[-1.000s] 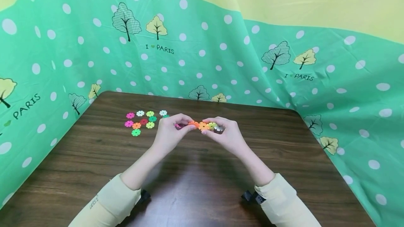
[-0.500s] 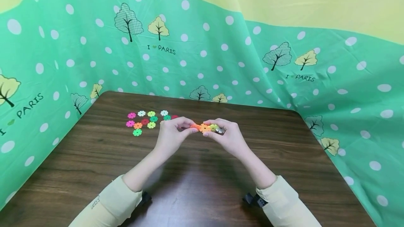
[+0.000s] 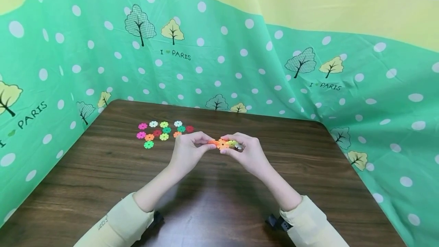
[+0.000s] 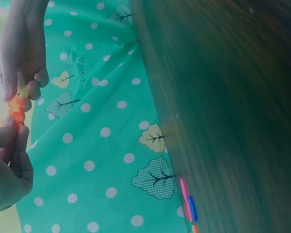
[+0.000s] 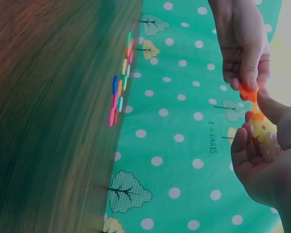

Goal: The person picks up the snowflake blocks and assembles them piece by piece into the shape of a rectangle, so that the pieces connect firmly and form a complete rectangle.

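Note:
Both hands meet above the table, in the middle of the head view. My left hand [image 3: 188, 154] pinches an orange flower-shaped disc [image 3: 212, 142] between thumb and fingers, and the disc appears tilted nearly edge-on. Opposite it, my right hand [image 3: 252, 154] pinches a lighter orange flower disc [image 3: 223, 144]. A yellow disc [image 5: 263, 130] and a whitish disc [image 3: 238, 146] continue from that one as a joined row towards the right palm. The two orange discs meet between the fingertips. In the left wrist view, the right hand partly hides the row.
Loose flower discs in pink, white, yellow, green, red and orange lie flat at the back left, among them a green disc [image 3: 148, 145] and a red disc [image 3: 189, 129]. The brown wooden table [image 3: 205, 209] ends at a green dotted curtain [image 3: 219, 60].
Both hands have sunk slightly in the head view, still joined at the discs. The left orange disc has turned more edge-on. Red and orange discs on the table now show beside the left hand.

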The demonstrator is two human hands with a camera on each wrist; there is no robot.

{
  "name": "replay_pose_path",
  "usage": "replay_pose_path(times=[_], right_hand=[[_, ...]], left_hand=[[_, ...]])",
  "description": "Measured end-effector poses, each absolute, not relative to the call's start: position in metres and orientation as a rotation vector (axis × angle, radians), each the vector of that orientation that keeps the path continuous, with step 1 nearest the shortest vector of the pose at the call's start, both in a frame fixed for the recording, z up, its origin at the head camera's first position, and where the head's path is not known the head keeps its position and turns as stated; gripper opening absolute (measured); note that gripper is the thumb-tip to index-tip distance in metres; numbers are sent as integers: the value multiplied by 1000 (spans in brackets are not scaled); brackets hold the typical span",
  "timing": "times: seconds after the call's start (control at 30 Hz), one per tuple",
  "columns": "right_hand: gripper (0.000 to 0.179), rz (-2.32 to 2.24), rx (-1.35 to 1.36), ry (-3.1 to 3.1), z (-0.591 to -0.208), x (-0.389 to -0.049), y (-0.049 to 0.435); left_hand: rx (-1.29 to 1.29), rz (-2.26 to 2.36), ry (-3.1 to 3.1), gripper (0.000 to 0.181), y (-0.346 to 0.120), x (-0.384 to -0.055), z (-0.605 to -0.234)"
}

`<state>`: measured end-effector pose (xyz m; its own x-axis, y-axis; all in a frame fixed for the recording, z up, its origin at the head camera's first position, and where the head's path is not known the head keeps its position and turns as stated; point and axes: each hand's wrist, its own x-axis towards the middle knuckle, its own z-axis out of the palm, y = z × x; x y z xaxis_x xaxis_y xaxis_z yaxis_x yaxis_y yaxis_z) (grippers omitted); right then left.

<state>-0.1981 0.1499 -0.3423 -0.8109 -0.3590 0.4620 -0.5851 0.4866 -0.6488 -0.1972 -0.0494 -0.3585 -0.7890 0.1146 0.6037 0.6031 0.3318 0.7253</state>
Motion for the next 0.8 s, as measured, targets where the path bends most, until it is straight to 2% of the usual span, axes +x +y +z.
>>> replay_pose_path(times=[0.6,0.8], right_hand=[[36,1163,939,-2537,-330,-205,161],[32,1109,958,-2561,-325,-205,162]], left_hand=[[-775,-1417,-2204,18,-55,-202,-351],[-801,-1383,-2257,28,-69,-210,-349]])
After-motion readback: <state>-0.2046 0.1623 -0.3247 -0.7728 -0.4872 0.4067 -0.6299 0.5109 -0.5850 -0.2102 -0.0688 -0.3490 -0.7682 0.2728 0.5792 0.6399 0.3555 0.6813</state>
